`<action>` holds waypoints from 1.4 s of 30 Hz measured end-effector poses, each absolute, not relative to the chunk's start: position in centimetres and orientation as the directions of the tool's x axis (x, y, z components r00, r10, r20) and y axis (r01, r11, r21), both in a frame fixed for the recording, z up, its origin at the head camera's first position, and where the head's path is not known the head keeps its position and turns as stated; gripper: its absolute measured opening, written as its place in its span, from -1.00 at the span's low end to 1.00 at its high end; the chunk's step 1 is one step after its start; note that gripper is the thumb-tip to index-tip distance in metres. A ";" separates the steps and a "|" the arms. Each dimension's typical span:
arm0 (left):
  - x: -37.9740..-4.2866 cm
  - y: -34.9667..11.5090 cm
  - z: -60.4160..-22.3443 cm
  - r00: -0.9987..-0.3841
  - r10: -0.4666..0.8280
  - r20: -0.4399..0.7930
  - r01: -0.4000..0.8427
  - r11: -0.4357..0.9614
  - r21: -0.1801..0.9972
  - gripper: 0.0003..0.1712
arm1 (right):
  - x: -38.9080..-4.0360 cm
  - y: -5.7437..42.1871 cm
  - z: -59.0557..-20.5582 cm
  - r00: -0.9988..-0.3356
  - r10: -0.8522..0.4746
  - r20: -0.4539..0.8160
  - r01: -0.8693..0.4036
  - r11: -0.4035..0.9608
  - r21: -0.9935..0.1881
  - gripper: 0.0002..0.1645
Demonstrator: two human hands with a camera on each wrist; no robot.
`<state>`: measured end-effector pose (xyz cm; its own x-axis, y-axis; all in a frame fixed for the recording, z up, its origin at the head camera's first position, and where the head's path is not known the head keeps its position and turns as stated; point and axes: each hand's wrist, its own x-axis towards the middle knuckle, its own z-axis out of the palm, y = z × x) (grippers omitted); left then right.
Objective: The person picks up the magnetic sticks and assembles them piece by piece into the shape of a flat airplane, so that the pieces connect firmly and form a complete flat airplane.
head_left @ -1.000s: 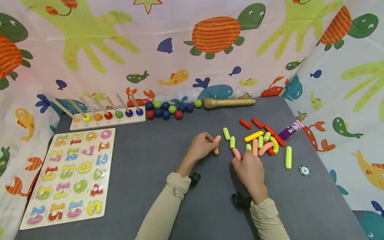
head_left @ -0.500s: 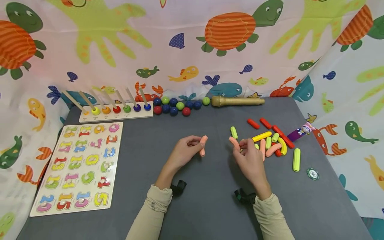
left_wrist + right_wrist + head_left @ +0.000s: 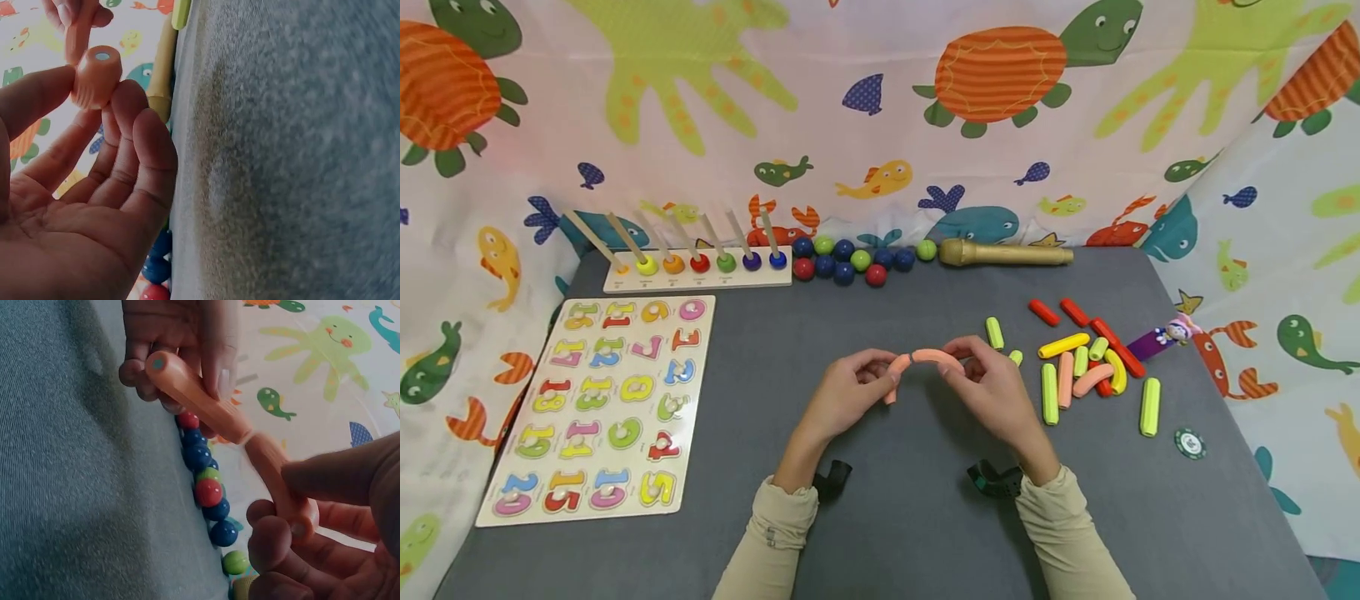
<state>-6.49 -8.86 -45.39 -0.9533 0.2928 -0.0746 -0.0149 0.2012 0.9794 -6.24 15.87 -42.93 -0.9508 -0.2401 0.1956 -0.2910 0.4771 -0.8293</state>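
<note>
Pinching a pink stick between thumb and fingers of the left hand, and pinching a second pink stick the same way with the right hand. Holding both up over the grey table, right between the two hands, end to end. Hard to tell if touching or just a tiny bit apart.

By the look of it, at the step of putting two ends together. For the next move, likely needs slow, steady fingers and ends set face to face, maybe with a small turn to match the bends.

Out past the right hand, a messy bunch of green sticks, red sticks, yellow sticks and other pink sticks. At the back, a bunch of little balls.

For holding things: far to the left, a number board with bright numbers set in it; behind that, a peg stand with coloured rings low on the pegs.
</note>
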 end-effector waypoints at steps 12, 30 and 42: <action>-6.2 -10.1 -44.8 -0.957 0.271 -0.107 -0.025 0.288 0.957 -0.68 | -6.7 14.1 -43.3 -0.941 -0.289 0.176 -0.298 0.460 -0.836 -0.75; -3.9 -15.2 -45.2 -0.990 0.030 -0.136 -0.100 0.522 0.847 -0.76 | -9.1 6.5 -44.7 -0.869 -0.484 0.103 -0.329 0.410 -0.851 -0.72; -5.0 -16.5 -44.7 -0.992 0.074 -0.106 -0.032 0.655 0.755 -0.75 | -9.9 3.8 -45.4 -0.811 -0.562 0.160 -0.424 0.378 -0.823 -0.75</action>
